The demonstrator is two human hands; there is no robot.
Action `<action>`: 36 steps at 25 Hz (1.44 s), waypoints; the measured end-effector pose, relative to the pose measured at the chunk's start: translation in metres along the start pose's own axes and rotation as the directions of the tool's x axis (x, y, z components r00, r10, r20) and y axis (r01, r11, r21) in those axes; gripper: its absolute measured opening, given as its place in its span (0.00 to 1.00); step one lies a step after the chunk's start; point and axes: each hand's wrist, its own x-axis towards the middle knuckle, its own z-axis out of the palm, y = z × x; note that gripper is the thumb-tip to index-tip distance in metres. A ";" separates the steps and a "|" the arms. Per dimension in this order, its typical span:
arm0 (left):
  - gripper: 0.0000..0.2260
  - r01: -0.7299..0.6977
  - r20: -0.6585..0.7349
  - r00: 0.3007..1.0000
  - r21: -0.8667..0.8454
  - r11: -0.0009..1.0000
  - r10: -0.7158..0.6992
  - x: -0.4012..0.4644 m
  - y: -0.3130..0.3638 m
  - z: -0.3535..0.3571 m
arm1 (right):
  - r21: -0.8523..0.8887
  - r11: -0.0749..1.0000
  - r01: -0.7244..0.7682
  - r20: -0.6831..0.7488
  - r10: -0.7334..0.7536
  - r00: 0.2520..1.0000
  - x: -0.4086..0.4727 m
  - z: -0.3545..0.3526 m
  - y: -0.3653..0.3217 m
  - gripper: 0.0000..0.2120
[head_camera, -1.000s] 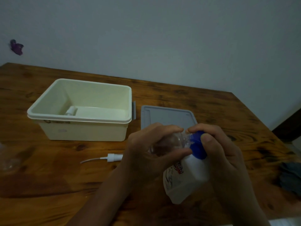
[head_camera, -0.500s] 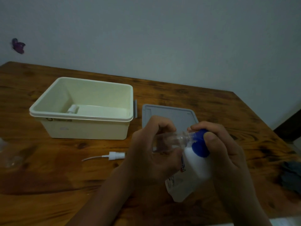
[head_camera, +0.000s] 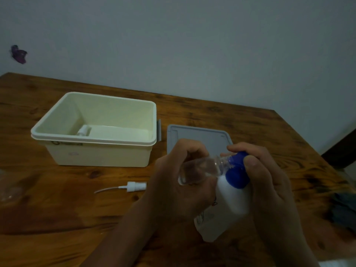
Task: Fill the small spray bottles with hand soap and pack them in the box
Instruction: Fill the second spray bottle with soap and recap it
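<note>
1. Left hand (head_camera: 179, 182): fingers curled round a small clear spray bottle (head_camera: 200, 169), held tilted, neck toward the right.
2. Right hand (head_camera: 267, 182): grips a white soap bottle (head_camera: 227, 207) by its blue cap (head_camera: 236, 175); the cap meets the spray bottle's neck.
3. Cream box (head_camera: 100, 157): on the bench (head_camera: 57, 218), left of both hands, open, one capped bottle (head_camera: 83, 131) inside.
4. Grey lid (head_camera: 196, 134): flat, right of the box, behind the hands.
5. White spray head (head_camera: 134, 185): loose on the bench, in front of the box, left of the left hand.
</note>
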 end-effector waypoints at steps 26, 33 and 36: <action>0.14 -0.001 -0.019 1.000 0.001 1.000 0.001 -0.001 0.001 0.001 | 0.008 1.000 -0.020 0.041 0.020 0.999 0.001 -0.002 -0.003 0.13; 0.13 -0.014 -0.027 1.000 0.017 1.000 0.014 -0.002 0.001 0.001 | -0.024 0.999 -0.027 0.053 0.028 0.998 0.000 -0.002 -0.001 0.13; 0.13 -0.004 -0.049 0.999 0.025 1.000 0.005 -0.001 0.002 0.001 | -0.021 0.999 -0.029 0.057 0.030 0.998 0.002 -0.004 -0.004 0.15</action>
